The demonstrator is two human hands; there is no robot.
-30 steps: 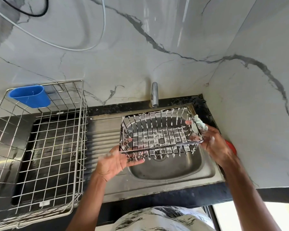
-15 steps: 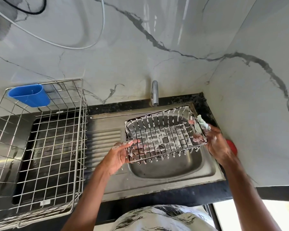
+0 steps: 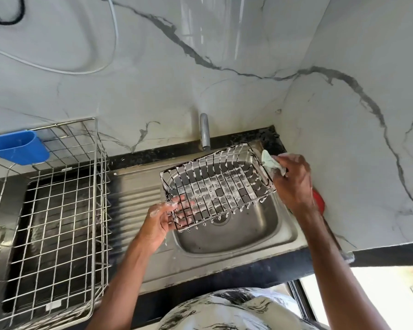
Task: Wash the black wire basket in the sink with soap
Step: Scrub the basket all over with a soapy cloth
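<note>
- Nearest, at the front-left of the sink [image 3: 287, 236], the left hand [image 3: 161, 217] hooks its fingers through the wires at the near-left corner of the black wire basket [image 3: 215, 186]. A second ago it cupped that corner from below with a flatter palm.
- The basket hangs above the sink bowl, clear of it, coated in foam and dripping suds. It has swung round since then, so its right end now points toward the sink's back-right corner.
- Over the sink's right side, the right hand [image 3: 293, 184] pinches a pale soapy cloth [image 3: 270, 163] against the outside of that end. Earlier it worked inside it.
- My reading: soaping has moved on to the outer end wall, and rinsing remains.
- Behind the sink, the tap [image 3: 205, 132] shows no running water.
- Left of the sink, a steel rack [image 3: 57, 210] holding a blue cup [image 3: 17, 147] stands on the bench [image 3: 236, 279].
</note>
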